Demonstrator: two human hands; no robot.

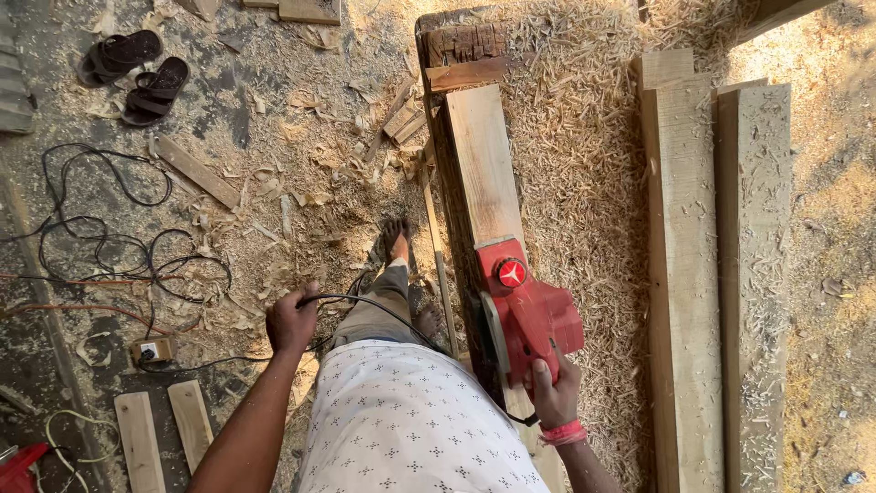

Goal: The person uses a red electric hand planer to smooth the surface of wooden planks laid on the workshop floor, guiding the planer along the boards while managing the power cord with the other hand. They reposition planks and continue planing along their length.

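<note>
R hand (554,388) on red planer (529,306)

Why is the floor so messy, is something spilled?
Wood shavings lie thick around the plank where the red planer sits under the right hand. A black cable sprawls in tangled loops on the floor by the left hand, and two sandals lie loose.
</note>
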